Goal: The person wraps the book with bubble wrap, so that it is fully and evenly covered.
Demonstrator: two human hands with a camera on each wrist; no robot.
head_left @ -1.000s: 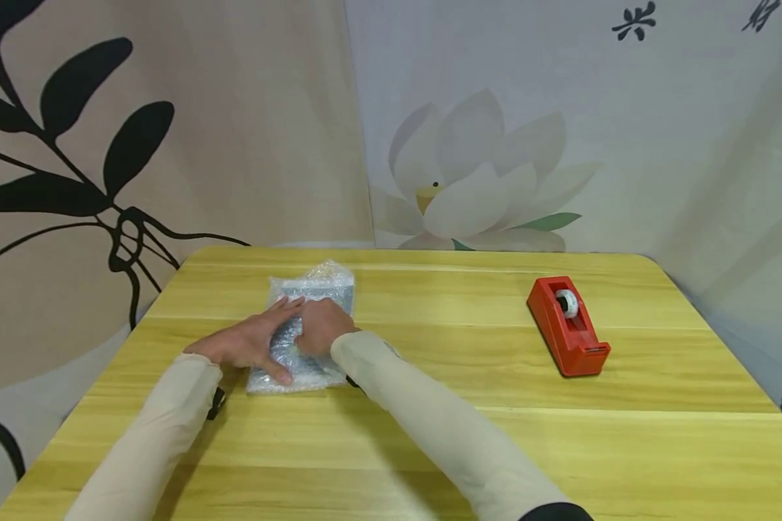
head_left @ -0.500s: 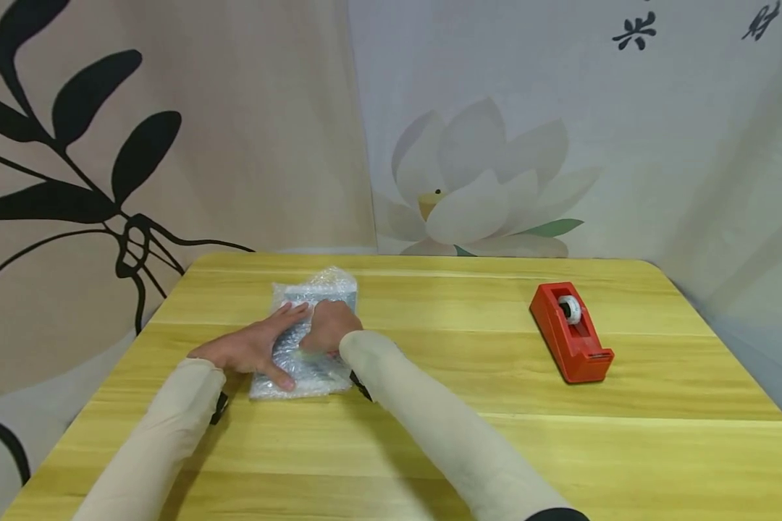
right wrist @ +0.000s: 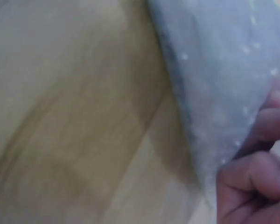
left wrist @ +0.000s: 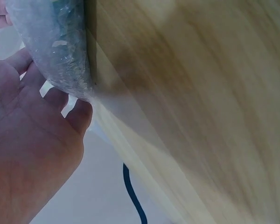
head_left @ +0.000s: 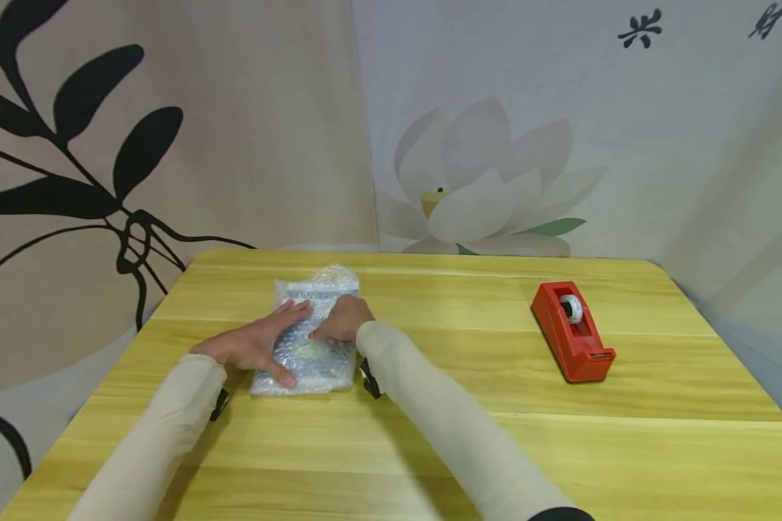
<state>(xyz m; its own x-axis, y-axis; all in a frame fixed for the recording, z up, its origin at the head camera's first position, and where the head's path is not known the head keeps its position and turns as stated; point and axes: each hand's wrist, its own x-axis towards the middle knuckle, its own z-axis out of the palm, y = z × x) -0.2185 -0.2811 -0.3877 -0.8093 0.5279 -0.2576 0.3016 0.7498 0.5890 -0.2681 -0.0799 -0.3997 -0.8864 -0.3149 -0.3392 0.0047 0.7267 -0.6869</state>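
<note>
A flat package in clear bubble wrap [head_left: 313, 365] lies on the left part of the table; something bluish shows through the wrap. My left hand [head_left: 250, 344] rests on its left side with fingers and thumb spread wide. Over its right side is my right hand [head_left: 347, 318], fingers curled in and one fingertip down at the wrap. The right wrist view shows the curled fingers [right wrist: 256, 177] beside the bubble wrap [right wrist: 219, 93]. In the left wrist view, relaxed fingers [left wrist: 79, 114] lie along the edge of the bubble wrap [left wrist: 56, 46].
A red tape dispenser [head_left: 575, 336] with a small roll of tape [head_left: 571, 309] stands at the right of the wooden table [head_left: 469, 362]. Behind the table hangs a printed cloth [head_left: 495, 174] with a flower and dark leaves.
My right hand has slid to the right over the package, away from the left hand, baring more of the wrap. The left hand keeps its place on the package.
</note>
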